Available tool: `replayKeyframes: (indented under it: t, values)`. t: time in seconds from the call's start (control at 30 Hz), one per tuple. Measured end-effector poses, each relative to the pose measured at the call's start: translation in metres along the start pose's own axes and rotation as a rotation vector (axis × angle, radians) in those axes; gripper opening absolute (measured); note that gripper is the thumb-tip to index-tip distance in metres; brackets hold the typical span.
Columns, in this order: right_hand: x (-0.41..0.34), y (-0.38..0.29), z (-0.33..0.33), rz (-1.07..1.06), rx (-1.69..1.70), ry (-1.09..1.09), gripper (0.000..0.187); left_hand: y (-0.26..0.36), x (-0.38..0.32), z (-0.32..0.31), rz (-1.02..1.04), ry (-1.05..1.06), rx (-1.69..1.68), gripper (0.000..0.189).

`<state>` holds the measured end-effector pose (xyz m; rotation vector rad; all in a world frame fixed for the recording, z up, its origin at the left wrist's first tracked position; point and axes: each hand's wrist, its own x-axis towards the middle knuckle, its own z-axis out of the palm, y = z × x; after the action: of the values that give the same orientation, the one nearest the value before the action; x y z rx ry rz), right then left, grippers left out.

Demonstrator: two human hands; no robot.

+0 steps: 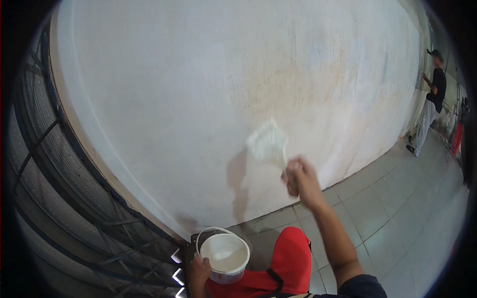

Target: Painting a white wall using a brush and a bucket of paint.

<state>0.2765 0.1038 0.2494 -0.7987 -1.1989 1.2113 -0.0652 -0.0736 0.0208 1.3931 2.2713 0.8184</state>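
My right hand grips the handle of a wide paintbrush, its head pale with paint and blurred. Behind the brush stands a whitish wall, streaked with yellowish and bluish patches towards the right. I cannot tell whether the bristles touch the wall. Low in the view, my left hand holds a white plastic bucket at its left side, by the rim or handle. Whitish paint shows inside the bucket, and its handle stands raised over the far rim.
A dark metal folding gate runs along the left. Grey floor tiles meet the wall's foot. My red-trousered leg is bent beside the bucket. Another person stands at the wall, far right, near a red object.
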Motion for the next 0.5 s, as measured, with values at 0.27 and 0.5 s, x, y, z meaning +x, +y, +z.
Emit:
replayKeyframes:
  t: [0.27, 0.5]
  values:
    - [0.108, -0.12, 0.059, -0.756, -0.951, 0.263, 0.018, -0.009, -0.001, 0.012, 0.091, 0.024, -0.075, 0.033]
    - [0.094, -0.019, 0.051, -0.685, -1.148, 0.244, 0.02, -0.002, -0.006, 0.006, 0.122, 0.001, -0.203, 0.034]
